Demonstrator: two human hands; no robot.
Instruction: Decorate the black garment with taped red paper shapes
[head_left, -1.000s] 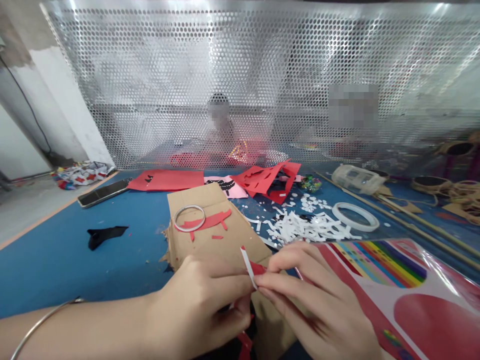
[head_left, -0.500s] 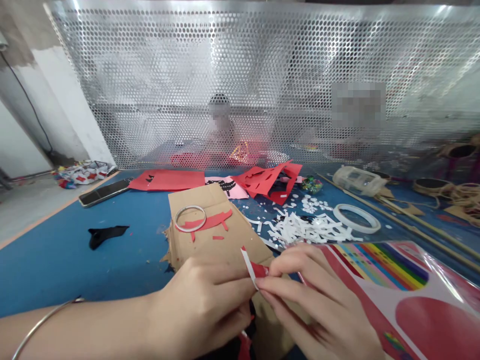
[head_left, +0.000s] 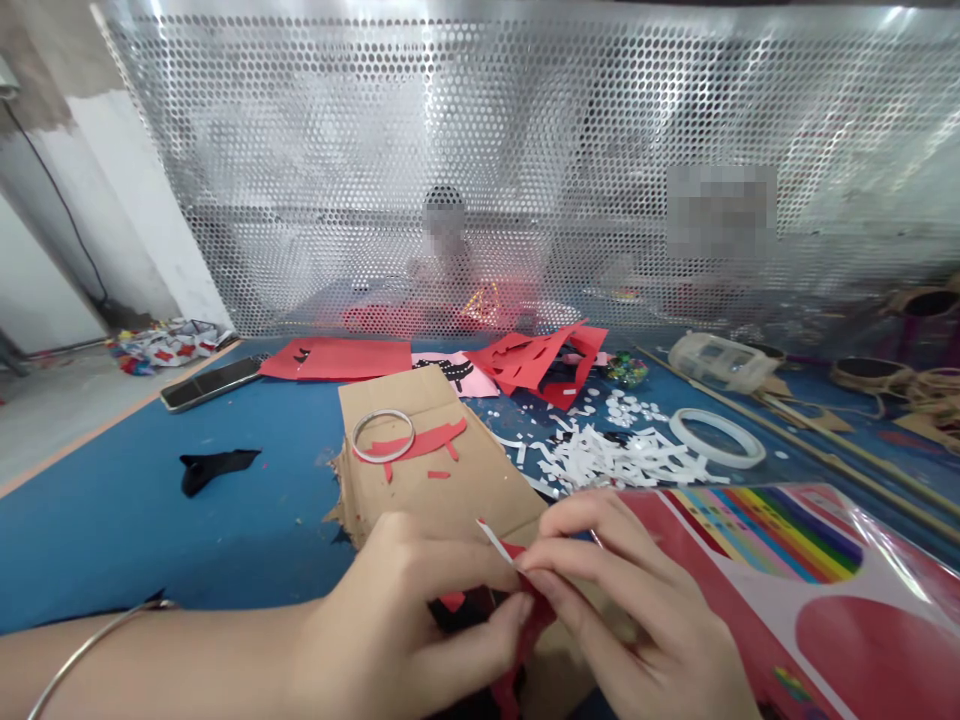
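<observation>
My left hand [head_left: 420,610] is at the lower middle, its fingers closed on a red paper piece [head_left: 536,625] that has a narrow white strip [head_left: 496,543] along its edge. From the right, my right hand [head_left: 630,600] pinches the same red piece near the lower end of the strip. Dark material shows below my left fingers. Beyond my hands lies a cardboard sheet [head_left: 480,480] bearing a red cut-out [head_left: 431,440], a small red scrap [head_left: 439,475] and a thin tape ring [head_left: 382,436].
White scraps [head_left: 630,455], a larger tape roll [head_left: 716,438] and sticks lie right of the cardboard. A glossy pack [head_left: 810,580] is at the right. Left are a phone [head_left: 210,384] and black scrap [head_left: 217,470]. People show behind a perforated metal screen [head_left: 315,160].
My left thumb has come up beside the red piece, and my right fingers have shifted slightly. The white strip has tilted lower and shows narrower.
</observation>
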